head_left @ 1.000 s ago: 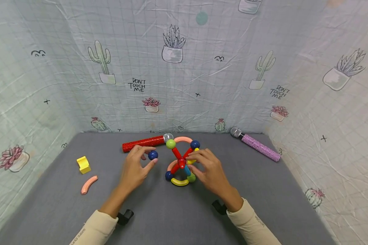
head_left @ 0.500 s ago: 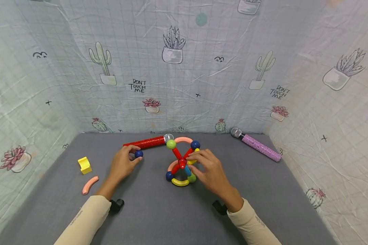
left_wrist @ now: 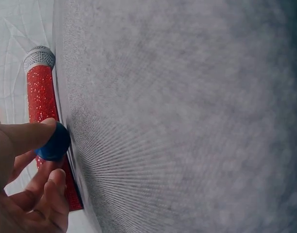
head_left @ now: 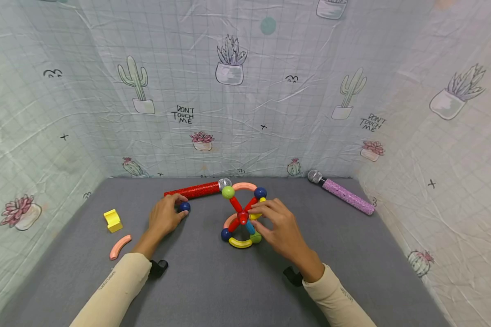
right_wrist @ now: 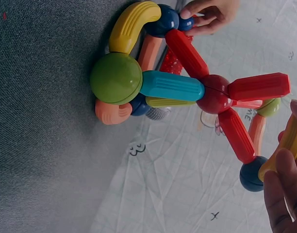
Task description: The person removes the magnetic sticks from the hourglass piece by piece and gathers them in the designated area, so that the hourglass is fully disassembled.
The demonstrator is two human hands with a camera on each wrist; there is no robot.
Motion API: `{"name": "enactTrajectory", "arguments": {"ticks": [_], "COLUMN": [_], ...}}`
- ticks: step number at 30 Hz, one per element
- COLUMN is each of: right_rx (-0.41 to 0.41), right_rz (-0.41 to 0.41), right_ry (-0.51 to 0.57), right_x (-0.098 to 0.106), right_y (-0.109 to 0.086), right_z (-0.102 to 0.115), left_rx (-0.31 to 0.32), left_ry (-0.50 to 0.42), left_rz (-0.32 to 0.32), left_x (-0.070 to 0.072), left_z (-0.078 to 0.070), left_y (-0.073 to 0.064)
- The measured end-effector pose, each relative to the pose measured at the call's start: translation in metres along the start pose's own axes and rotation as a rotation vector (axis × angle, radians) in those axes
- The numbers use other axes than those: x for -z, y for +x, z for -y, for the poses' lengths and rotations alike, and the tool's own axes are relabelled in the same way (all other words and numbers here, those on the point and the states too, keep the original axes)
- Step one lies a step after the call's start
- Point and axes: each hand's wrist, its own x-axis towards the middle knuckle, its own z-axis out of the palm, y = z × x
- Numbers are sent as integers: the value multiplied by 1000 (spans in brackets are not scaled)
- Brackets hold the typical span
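Note:
My left hand (head_left: 163, 217) pinches a dark blue ball (head_left: 184, 206) between thumb and fingers, low over the grey table. In the left wrist view the ball (left_wrist: 57, 143) shows at the thumb tip; whether it touches the table I cannot tell. To its right stands a framework of magnetic rods and balls, with a red ball (head_left: 243, 217) at its centre. Straight red rods (right_wrist: 237, 135) and one blue rod (right_wrist: 173, 86) branch from that ball. My right hand (head_left: 281, 229) grips a yellow curved rod (right_wrist: 290, 141) on the framework's upper right side, joined to a dark blue ball (right_wrist: 252, 174).
Behind my left hand lies a red glittery microphone (head_left: 198, 189). A pink glittery microphone (head_left: 343, 193) is at the back right. On the left are a yellow block (head_left: 113, 221) and a loose salmon-coloured curved rod (head_left: 120, 247). A patterned cloth (head_left: 245, 104) hangs behind the table.
My left hand has carried the blue ball leftward and away from the framework; over the last half second it has hardly moved. My right hand stays on the framework.

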Motion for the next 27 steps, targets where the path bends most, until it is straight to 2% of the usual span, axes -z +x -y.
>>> {"name": "enactTrajectory", "arguments": {"ticks": [3, 7, 11, 13, 16, 20, 23, 27], "right_rx": [-4, -14, -2, 0, -9, -30, -25, -4], "right_rz": [9, 22, 6, 0, 3, 28, 34, 21], "right_ry": [-7, -34, -59, -61, -56, -45, -37, -18], "right_x": [0, -1, -2, -2, -4, -7, -12, -21], "right_y": [0, -1, -2, -3, -4, -8, -9, -10], "right_z": [0, -1, -2, -2, -2, 1, 2, 2], "left_rx": [-8, -41, -82, -113, -158, -217, -259, -302], "left_ry": [2, 6, -31, -111, -304, -538, -602, -606], "left_rz": [-10, -57, -98, -93, -35, 109, 192, 216], "left_x": [0, 0, 5, 10, 17, 21, 19, 12], "left_z": [0, -6, -26, -40, -65, -95, -111, -124], "left_y": [-1, -2, -3, -4, -5, -6, -6, -4]}}
